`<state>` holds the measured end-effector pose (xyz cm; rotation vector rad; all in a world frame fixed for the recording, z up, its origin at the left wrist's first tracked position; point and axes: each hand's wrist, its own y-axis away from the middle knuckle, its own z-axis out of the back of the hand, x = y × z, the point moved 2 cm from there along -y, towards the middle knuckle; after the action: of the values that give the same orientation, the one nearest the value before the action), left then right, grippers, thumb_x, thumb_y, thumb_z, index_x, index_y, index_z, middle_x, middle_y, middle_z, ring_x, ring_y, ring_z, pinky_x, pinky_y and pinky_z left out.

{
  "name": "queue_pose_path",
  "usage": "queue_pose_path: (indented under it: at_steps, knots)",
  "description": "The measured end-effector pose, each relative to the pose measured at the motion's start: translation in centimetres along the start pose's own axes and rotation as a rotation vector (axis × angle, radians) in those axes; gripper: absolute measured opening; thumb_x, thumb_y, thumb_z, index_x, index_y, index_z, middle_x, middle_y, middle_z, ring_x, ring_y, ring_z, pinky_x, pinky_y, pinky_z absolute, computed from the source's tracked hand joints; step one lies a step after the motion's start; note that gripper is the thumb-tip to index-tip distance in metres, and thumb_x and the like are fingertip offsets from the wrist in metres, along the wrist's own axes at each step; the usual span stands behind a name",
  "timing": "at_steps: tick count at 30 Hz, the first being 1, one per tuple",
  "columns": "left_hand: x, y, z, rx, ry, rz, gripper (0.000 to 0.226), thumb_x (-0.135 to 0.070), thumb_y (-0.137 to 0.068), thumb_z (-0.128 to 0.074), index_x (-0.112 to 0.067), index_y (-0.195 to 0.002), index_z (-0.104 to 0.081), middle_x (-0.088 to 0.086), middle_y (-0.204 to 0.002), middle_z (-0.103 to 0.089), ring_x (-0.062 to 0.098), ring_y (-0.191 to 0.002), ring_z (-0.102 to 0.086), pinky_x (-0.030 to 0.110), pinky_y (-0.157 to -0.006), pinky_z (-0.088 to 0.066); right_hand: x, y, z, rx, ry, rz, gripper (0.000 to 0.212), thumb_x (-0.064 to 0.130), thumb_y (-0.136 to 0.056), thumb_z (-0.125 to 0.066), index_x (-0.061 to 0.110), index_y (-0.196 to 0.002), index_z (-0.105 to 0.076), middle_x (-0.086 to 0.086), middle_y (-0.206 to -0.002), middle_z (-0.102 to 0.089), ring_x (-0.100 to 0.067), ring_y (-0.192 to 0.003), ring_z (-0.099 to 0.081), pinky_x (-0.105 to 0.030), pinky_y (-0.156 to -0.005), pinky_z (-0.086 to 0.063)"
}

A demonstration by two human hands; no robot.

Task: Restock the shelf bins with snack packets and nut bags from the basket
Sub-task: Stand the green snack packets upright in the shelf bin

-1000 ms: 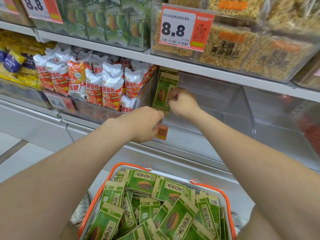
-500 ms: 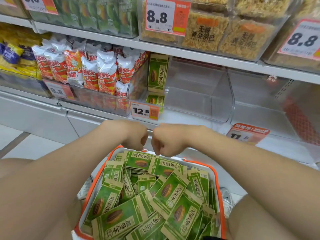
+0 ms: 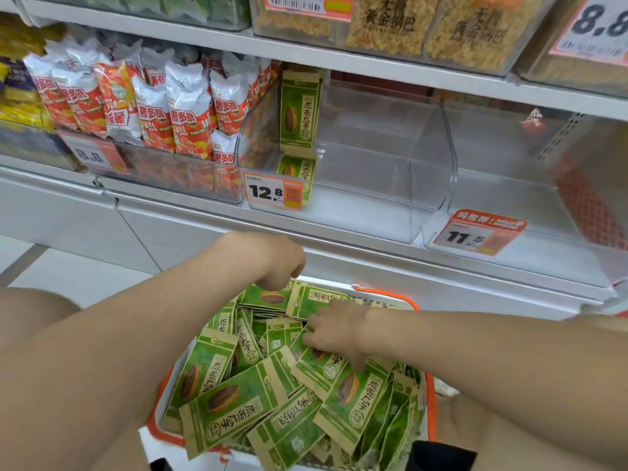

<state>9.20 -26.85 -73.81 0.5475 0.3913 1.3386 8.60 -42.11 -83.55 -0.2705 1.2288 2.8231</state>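
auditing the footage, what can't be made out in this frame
Head view only:
- left hand: fingers curl under its knuckles, grip unclear.
- right hand: blur hides whether it pinches a packet.
- basket: depth buried under green packets.
- 11.5 price tag: small print blurred.
- top bins: cut by upper edge.

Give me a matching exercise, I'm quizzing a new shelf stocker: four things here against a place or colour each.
1 snack bags
2 upright packet
3 basket
4 right hand

A 12.8 bin
B orange rim
C 8.8 bin
D on packets in the basket

Pairs: 1-C, 2-A, 3-B, 4-D.
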Motion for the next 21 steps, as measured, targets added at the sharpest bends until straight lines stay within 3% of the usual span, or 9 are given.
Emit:
queue_pose_path:
  at_steps: [2, 5, 10, 15, 18, 21]
  knots:
    - [0.1, -0.3, 0.0, -0.014, 0.004, -0.008, 0.039, -0.016, -0.105, -0.051, -0.030, -0.140, -0.057, -0.001, -0.142, -0.056, 0.025, -0.122, -0.058, 0.038, -0.093, -0.051, 0.4, -0.3, -0.8, -0.067, 0.035, -0.007, 0.088, 0.032, -0.068, -0.096, 0.012, -0.140, -0.049, -0.014, -0.125, -0.059, -0.034, -0.113, -0.060, -0.052, -0.095, -0.053]
    - [0.0, -0.6, -0.1, -0.011, -0.010, -0.022, 0.039, -0.014, -0.104, -0.051, -0.030, -0.139, -0.057, -0.003, -0.143, -0.056, 0.025, -0.124, -0.057, 0.040, -0.097, -0.052, 0.5, -0.4, -1.4, -0.161, 0.082, -0.007, 0.062, 0.018, -0.081, -0.085, 0.009, -0.132, -0.051, -0.013, -0.118, -0.063, -0.033, -0.109, -0.062, -0.049, -0.093, -0.053]
    - [-0.4, -0.3, 0.3, 0.010, -0.012, -0.022, 0.041, -0.012, -0.105, -0.051, -0.028, -0.143, -0.055, -0.001, -0.146, -0.054, 0.025, -0.127, -0.056, 0.040, -0.100, -0.051, -0.5, -0.2, -0.9, -0.141, 0.034, -0.011, 0.079, 0.032, -0.067, -0.094, 0.015, -0.132, -0.051, -0.009, -0.117, -0.059, -0.028, -0.105, -0.060, -0.047, -0.096, -0.050]
    - [-0.2, 0.5, 0.9, 0.036, -0.004, 0.022, 0.052, -0.011, -0.099, -0.060, -0.021, -0.149, -0.050, 0.003, -0.139, -0.059, 0.028, -0.120, -0.061, 0.044, -0.100, -0.055, -3.1, 1.7, 2.5, -0.114, -0.101, -0.093, 0.082, 0.038, -0.071, -0.086, 0.022, -0.142, -0.047, -0.009, -0.123, -0.049, -0.028, -0.108, -0.054, -0.046, -0.097, -0.048]
    - [0.1, 1.2, 1.7, 0.072, 0.007, 0.085, 0.070, -0.032, -0.087, -0.084, -0.011, -0.144, -0.049, 0.006, -0.133, -0.063, 0.028, -0.116, -0.064, 0.041, -0.095, -0.057, -4.6, 3.2, 5.1, -0.243, -0.204, -0.132, 0.071, 0.029, -0.069, -0.078, 0.021, -0.133, -0.050, -0.006, -0.114, -0.046, -0.023, -0.097, -0.052, -0.043, -0.093, -0.046]
    - [0.4, 2.3, 3.0, 0.087, 0.219, 0.127, 0.068, -0.056, -0.078, -0.086, -0.012, -0.122, -0.059, 0.003, -0.107, -0.069, 0.026, -0.095, -0.070, 0.037, -0.079, -0.058, -5.6, 4.5, 7.3, -0.406, -0.358, -0.130, 0.056, 0.026, -0.062, -0.078, 0.021, -0.112, -0.053, -0.001, -0.107, -0.047, -0.022, -0.087, -0.056, -0.040, -0.077, -0.051]
